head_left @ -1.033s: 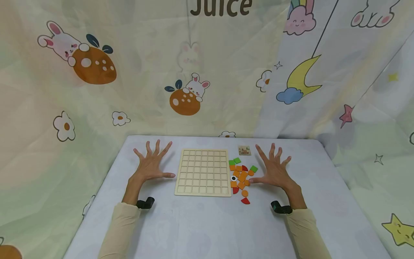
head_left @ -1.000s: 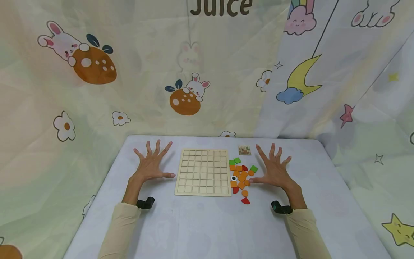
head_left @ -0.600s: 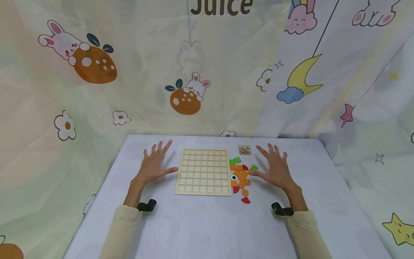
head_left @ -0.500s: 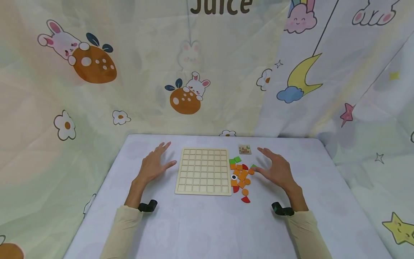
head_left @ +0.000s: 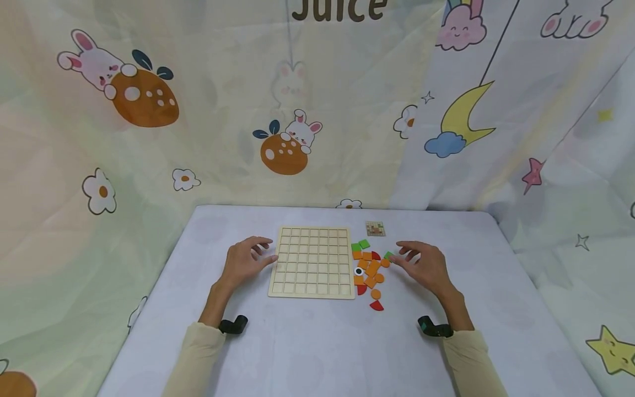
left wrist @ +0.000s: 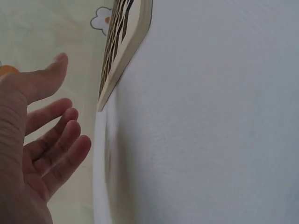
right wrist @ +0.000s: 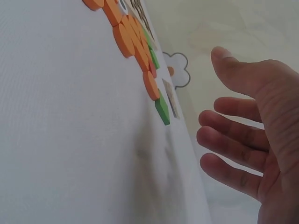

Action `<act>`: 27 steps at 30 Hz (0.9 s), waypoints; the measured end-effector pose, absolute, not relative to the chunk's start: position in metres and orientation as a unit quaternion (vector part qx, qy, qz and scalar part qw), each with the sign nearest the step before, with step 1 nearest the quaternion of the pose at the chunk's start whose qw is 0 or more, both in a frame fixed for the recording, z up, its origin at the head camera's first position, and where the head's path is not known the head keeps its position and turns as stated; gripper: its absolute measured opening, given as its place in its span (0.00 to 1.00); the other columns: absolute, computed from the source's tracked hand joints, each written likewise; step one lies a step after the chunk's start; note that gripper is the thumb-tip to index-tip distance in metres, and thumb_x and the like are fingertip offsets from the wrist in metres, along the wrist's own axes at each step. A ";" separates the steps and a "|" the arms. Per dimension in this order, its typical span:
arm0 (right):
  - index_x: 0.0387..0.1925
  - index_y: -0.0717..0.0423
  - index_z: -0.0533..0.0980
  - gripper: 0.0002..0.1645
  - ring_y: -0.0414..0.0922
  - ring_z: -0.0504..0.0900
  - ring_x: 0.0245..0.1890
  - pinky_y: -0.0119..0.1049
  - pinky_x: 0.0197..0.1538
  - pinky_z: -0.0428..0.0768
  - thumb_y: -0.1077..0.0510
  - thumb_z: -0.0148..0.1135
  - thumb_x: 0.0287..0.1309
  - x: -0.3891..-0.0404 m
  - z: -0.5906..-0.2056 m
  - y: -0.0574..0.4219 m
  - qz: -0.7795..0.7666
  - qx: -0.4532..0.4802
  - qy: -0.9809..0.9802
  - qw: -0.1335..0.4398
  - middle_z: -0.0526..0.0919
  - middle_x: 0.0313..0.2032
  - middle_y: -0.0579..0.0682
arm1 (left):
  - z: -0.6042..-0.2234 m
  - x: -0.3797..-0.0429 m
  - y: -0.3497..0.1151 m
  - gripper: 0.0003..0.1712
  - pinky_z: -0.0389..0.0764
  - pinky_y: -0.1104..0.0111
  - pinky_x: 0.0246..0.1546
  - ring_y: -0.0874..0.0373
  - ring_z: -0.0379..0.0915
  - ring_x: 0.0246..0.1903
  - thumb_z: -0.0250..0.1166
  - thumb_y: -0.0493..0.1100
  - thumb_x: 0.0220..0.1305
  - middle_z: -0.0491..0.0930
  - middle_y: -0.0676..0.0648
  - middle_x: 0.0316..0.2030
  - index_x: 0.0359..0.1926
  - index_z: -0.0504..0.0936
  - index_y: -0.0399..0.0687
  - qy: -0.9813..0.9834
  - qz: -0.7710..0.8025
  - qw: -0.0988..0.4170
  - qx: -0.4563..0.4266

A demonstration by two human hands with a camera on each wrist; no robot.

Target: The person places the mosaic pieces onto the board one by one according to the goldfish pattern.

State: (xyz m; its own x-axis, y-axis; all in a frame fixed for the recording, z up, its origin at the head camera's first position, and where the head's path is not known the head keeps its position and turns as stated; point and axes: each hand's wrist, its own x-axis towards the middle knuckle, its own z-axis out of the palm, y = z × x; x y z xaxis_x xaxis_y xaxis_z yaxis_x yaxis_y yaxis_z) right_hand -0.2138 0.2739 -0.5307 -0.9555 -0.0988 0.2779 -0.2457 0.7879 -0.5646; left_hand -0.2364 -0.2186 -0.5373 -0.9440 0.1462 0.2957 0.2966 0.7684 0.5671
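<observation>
A square wooden grid board with shallow cells lies mid-table, nothing in its cells. My left hand hovers by its left edge, fingers loosely bent and thumb apart, holding nothing. Against the board's right edge lies a loose group of orange pieces, with red quarter-round pieces, green squares and a white round piece with a black dot. To the right of them is my right hand, raised off the cloth with relaxed fingers. Its thumb tip overlaps a green square in the head view; in the right wrist view it holds nothing.
A small patterned card lies behind the pieces, near the back edge. White cloth covers the table. A printed fabric curtain hangs right behind it. A black wrist camera sits on each wrist.
Both hands have gone from widely spread fingers to loosely bent ones. The left hand has shifted right, toward the board. The board and pieces have stayed in place.
</observation>
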 end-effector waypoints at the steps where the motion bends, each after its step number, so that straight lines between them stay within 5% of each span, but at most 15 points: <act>1: 0.59 0.57 0.88 0.28 0.51 0.88 0.37 0.38 0.41 0.84 0.49 0.82 0.62 -0.214 -0.532 0.275 0.317 0.094 -0.936 0.119 0.93 0.41 0.55 | -0.540 -0.236 -0.219 0.29 0.83 0.62 0.40 0.55 0.87 0.39 0.85 0.52 0.57 0.92 0.48 0.47 0.58 0.90 0.51 -0.931 -0.324 0.109 -0.126; 5: 0.58 0.58 0.88 0.25 0.50 0.87 0.38 0.35 0.40 0.86 0.53 0.82 0.62 -0.213 -0.538 0.276 0.329 0.104 -0.931 0.115 0.93 0.42 0.55 | -0.546 -0.237 -0.219 0.40 0.82 0.52 0.57 0.45 0.80 0.57 0.88 0.51 0.51 0.86 0.45 0.62 0.66 0.85 0.51 -0.925 -0.338 0.070 -0.159; 10: 0.60 0.58 0.87 0.26 0.49 0.87 0.41 0.38 0.43 0.88 0.54 0.81 0.63 -0.211 -0.542 0.276 0.338 0.110 -0.929 0.104 0.93 0.44 0.55 | -0.552 -0.241 -0.222 0.44 0.71 0.38 0.72 0.41 0.69 0.72 0.83 0.46 0.57 0.77 0.43 0.75 0.74 0.79 0.47 -0.925 -0.318 0.061 -0.200; 20: 0.62 0.59 0.86 0.25 0.54 0.87 0.50 0.55 0.56 0.84 0.56 0.78 0.66 -0.204 -0.550 0.270 0.350 0.109 -0.926 0.095 0.93 0.51 0.57 | -0.557 -0.249 -0.228 0.42 0.67 0.34 0.72 0.40 0.68 0.76 0.77 0.43 0.64 0.73 0.45 0.79 0.78 0.75 0.48 -0.932 -0.283 0.030 -0.222; 27: 0.59 0.59 0.87 0.23 0.53 0.87 0.49 0.55 0.55 0.83 0.57 0.79 0.64 -0.202 -0.553 0.271 0.345 0.116 -0.927 0.094 0.93 0.49 0.56 | -0.560 -0.249 -0.230 0.45 0.66 0.34 0.71 0.39 0.68 0.76 0.78 0.43 0.64 0.71 0.44 0.81 0.80 0.72 0.46 -0.929 -0.282 0.018 -0.241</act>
State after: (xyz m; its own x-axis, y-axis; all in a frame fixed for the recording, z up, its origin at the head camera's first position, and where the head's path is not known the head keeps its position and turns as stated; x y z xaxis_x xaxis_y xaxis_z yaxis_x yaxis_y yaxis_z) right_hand -0.2016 0.2711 -0.5531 -0.9557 -0.1494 0.2536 -0.2789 0.7354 -0.6176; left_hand -0.2486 -0.2303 -0.5600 -0.8834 0.4373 0.1686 0.4573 0.7255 0.5143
